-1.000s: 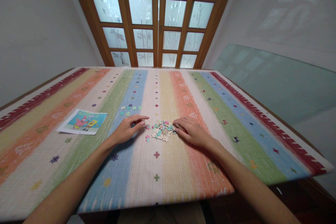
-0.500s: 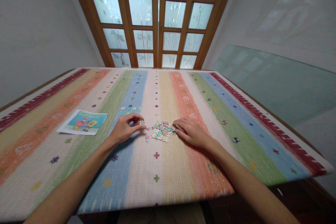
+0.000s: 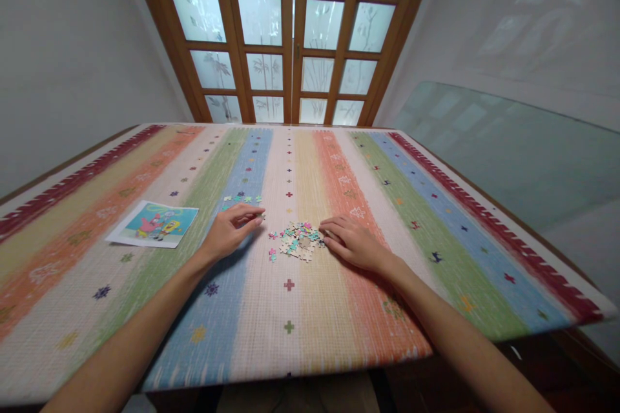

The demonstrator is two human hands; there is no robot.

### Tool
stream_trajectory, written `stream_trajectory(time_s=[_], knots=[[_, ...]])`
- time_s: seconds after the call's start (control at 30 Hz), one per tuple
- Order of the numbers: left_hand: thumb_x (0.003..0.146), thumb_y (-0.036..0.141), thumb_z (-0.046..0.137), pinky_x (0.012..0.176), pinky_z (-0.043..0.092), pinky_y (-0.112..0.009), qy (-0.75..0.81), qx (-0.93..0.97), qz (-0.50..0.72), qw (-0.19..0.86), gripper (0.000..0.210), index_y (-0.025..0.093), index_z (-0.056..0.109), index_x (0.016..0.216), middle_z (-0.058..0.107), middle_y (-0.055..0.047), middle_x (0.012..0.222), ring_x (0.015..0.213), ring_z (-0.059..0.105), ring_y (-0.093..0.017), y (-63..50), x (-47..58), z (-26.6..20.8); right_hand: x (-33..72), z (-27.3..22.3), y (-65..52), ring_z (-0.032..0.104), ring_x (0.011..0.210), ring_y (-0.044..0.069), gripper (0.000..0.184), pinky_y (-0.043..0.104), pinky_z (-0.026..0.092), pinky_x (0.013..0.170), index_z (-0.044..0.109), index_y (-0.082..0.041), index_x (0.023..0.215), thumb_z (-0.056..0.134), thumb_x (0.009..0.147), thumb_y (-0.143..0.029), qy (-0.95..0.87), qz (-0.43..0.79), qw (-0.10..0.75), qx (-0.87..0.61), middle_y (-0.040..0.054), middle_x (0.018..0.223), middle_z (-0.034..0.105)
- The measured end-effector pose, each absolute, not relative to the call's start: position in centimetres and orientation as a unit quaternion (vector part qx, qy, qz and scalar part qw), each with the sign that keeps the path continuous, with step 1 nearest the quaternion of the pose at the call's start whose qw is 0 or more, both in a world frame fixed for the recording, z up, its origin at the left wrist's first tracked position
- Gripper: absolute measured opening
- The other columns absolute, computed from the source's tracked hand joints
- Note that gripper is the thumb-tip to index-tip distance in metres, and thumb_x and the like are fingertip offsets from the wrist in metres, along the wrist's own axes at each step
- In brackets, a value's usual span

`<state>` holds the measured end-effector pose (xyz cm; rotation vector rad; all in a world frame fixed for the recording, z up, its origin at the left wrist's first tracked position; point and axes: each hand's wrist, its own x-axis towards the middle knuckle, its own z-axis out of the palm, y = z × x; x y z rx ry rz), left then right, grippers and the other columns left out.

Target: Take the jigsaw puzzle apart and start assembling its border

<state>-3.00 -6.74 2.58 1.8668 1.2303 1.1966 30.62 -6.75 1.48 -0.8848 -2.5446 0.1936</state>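
Note:
My left hand [image 3: 232, 230] is raised a little to the left of the heap, with a small greenish puzzle piece [image 3: 263, 217] pinched at its fingertips. In the middle of the table lies a loose pile of puzzle pieces [image 3: 298, 242], some coloured side up, others showing pale backs. At the right edge of that pile rests my right hand [image 3: 353, 242], fingers loosely extended and slightly bent, holding nothing that shows. Beyond my left hand, several teal and green puzzle pieces [image 3: 248, 199] are laid out in rows, partly hidden by its fingers.
A printed cartoon picture [image 3: 155, 224] lies to the left of my left forearm. Striped cloth [image 3: 329, 329] covers the table. Wooden doors with frosted panes [image 3: 264, 19] stand behind it, and a glass panel [image 3: 484, 148] leans by the right wall.
My left hand has moved slightly up and left, away from the pile towards the laid-out rows, carrying the puzzle piece. My right hand has stayed at the pile's edge.

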Motion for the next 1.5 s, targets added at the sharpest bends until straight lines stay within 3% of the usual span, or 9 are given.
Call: stream_trajectory(time_s=[0.23,0.47,0.67,1.0,1.17,1.23,1.4,1.5], knots=[[0.083,0.038,0.072,0.084,0.063,-0.041,0.477,0.699,0.451,0.284,0.027,0.019,0.079,0.102,0.073,-0.012,0.106,0.084,0.071,-0.02,-6.5,-3.5,2.5,30.7,1.4,-6.8,0.064,0.11,0.027,0.025,0.048,0.053,0.098,0.069,-0.018,0.117,0.049,0.105,-0.026,-0.92,0.073,0.214,-0.321,0.0144,0.116,0.072],[0.09,0.039,0.068,0.08,0.063,-0.04,0.489,0.753,0.416,0.146,0.021,0.022,0.078,0.098,0.07,-0.007,0.112,0.084,0.07,-0.019,-6.6,-4.3,2.7,30.6,1.6,-6.7,0.064,0.109,0.028,0.026,0.049,0.054,0.097,0.07,-0.018,0.116,0.048,0.105,-0.026,-0.92,0.074,0.214,-0.319,0.0151,0.116,0.072],[0.094,0.039,0.066,0.093,0.057,-0.042,0.451,0.798,0.397,0.048,0.02,0.022,0.076,0.1,0.066,-0.009,0.116,0.097,0.066,-0.022,-6.1,-5.4,2.5,30.6,1.5,-6.8,0.064,0.109,0.027,0.025,0.047,0.054,0.097,0.069,-0.017,0.115,0.049,0.105,-0.026,-0.922,0.063,0.218,-0.314,0.0145,0.116,0.072],[0.099,0.036,0.055,0.1,0.047,-0.049,0.463,0.841,0.279,-0.035,0.024,0.023,0.074,0.103,0.066,-0.012,0.118,0.111,0.057,-0.03,-5.3,-5.9,1.5,30.6,1.4,-6.7,0.064,0.109,0.028,0.025,0.049,0.054,0.097,0.07,-0.018,0.116,0.049,0.104,-0.026,-0.921,0.069,0.22,-0.314,0.0154,0.116,0.072],[0.094,0.033,0.055,0.098,0.046,-0.051,0.491,0.835,0.245,-0.045,0.025,0.023,0.074,0.106,0.067,-0.012,0.12,0.113,0.056,-0.033,-5.2,-6.1,1.6,30.7,1.5,-6.7,0.064,0.109,0.028,0.025,0.049,0.054,0.097,0.07,-0.019,0.116,0.05,0.104,-0.026,-0.921,0.072,0.216,-0.317,0.0143,0.117,0.072],[0.091,0.034,0.056,0.096,0.046,-0.05,0.482,0.839,0.246,-0.052,0.027,0.023,0.076,0.105,0.069,-0.012,0.114,0.108,0.058,-0.033,-5.5,-6.2,2.0,30.8,1.4,-6.7,0.064,0.109,0.028,0.025,0.049,0.054,0.096,0.07,-0.019,0.116,0.049,0.104,-0.026,-0.92,0.073,0.217,-0.317,0.0141,0.117,0.072],[0.09,0.039,0.053,0.075,0.048,-0.039,0.466,0.862,0.199,0.006,0.031,0.023,0.08,0.094,0.067,-0.008,0.076,0.073,0.06,-0.025,-6.6,-5.8,3.0,30.8,1.3,-6.7,0.064,0.11,0.028,0.025,0.048,0.054,0.098,0.071,-0.018,0.116,0.05,0.104,-0.026,-0.921,0.07,0.218,-0.316,0.0147,0.117,0.072],[0.089,0.042,0.053,0.067,0.045,-0.035,0.491,0.855,0.16,0.046,0.032,0.025,0.079,0.098,0.071,-0.007,0.073,0.065,0.06,-0.024,-7.0,-5.2,2.8,30.8,1.2,-6.6,0.064,0.111,0.028,0.025,0.049,0.054,0.097,0.071,-0.018,0.116,0.051,0.104,-0.025,-0.919,0.071,0.219,-0.319,0.0152,0.118,0.071]])
